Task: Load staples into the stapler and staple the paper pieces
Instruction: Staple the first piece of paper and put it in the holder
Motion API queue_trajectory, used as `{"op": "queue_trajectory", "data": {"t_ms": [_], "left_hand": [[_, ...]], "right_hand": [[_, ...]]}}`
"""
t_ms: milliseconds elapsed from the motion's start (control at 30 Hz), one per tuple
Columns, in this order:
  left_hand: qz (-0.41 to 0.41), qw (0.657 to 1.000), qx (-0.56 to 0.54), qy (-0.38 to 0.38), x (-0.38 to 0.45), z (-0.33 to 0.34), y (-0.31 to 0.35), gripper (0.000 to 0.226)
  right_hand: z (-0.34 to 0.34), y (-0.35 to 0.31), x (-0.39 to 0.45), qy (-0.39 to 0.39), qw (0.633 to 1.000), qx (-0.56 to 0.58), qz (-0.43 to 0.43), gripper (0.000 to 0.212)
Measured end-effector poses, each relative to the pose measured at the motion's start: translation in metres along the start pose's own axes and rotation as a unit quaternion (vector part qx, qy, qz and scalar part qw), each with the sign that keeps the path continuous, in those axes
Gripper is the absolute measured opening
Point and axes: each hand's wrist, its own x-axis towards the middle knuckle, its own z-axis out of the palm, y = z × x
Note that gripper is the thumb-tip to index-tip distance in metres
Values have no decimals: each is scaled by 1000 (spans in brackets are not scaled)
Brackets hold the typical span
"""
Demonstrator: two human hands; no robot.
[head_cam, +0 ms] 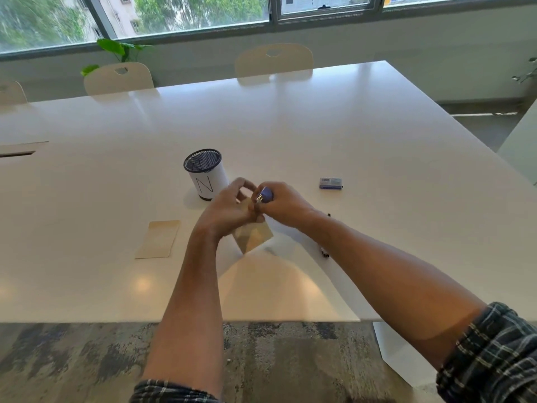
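Note:
My right hand [283, 203] grips a small blue stapler [266, 195] above the middle of the white table [377, 141]. My left hand [229, 209] holds tan paper pieces [254, 235] lifted off the table; their upper edge meets the stapler's metal mouth. The stapler's body is mostly hidden inside my fingers. A second tan paper piece [159, 239] lies flat to the left. A small blue and white staple box [331, 183] lies to the right, beyond my right hand.
A black mesh pen cup [207, 173] with a white label stands just behind my left hand. A thin dark object [325, 253] lies partly hidden under my right forearm. Chairs [119, 78] line the far table edge.

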Motion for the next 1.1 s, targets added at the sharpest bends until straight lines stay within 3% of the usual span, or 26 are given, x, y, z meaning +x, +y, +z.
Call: {"op": "queue_trajectory", "data": {"t_ms": [100, 167, 233, 300, 433, 600, 767, 867, 1000, 1100], "left_hand": [[15, 989, -84, 123, 3, 10, 4, 63], [-15, 958, -223, 178, 5, 20, 7, 63], [-71, 906, -400, 116, 5, 28, 9, 60], [-97, 876, -473, 21, 3, 36, 11, 54], [-84, 870, -487, 11, 4, 56, 17, 19], [-96, 886, -452, 29, 7, 65, 20, 11], [-116, 861, -491, 61, 10, 66, 20, 25], [-117, 852, -507, 54, 10, 64, 21, 33], [-123, 841, -524, 45, 11, 63, 21, 24], [-110, 869, -482, 20, 9, 62, 24, 44]], "right_hand": [[-22, -2, 0, 69, 993, 93, 30, 18], [-38, -1, -1, 107, 975, 180, 68, 22], [-52, 1, -3, 139, 955, 250, 79, 24], [-62, 3, -6, 163, 948, 266, 65, 24], [-72, 11, -14, 182, 972, 150, -6, 17], [-78, 25, -23, 192, 974, 53, -107, 9], [-86, 34, -34, 98, 947, -168, -255, 16], [-88, 38, -36, 88, 927, -241, -274, 16], [-87, 42, -36, 75, 907, -294, -291, 18], [-87, 45, -34, 65, 898, -322, -292, 18]]}}
